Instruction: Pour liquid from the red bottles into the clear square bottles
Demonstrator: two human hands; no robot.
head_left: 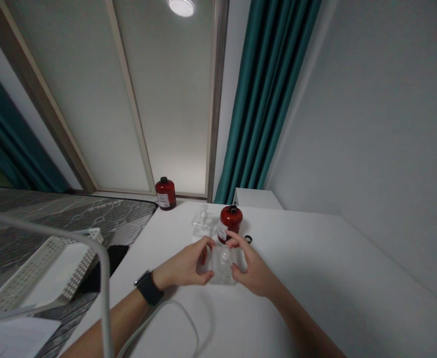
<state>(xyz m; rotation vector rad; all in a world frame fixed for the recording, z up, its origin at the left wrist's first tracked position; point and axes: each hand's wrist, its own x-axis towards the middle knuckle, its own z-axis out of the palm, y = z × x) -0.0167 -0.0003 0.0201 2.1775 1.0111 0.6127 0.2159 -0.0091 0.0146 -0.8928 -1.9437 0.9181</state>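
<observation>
A clear square bottle (223, 268) with a small clear stopper stands on the white table (315, 278). My left hand (186, 266), with a black watch on its wrist, pinches the bottle's left side between thumb and fingers. My right hand (251, 268) grips its right side the same way. Just behind it stand a second clear bottle (203, 223) and a dark red bottle (230, 222) with a black cap and a white label.
Another dark red bottle (165, 193) stands on the window sill at the back. A small black ring (248, 239) lies right of the red bottle. A white perforated basket (43, 268) sits on the bed at left. A white cable (166, 318) crosses the table's near edge.
</observation>
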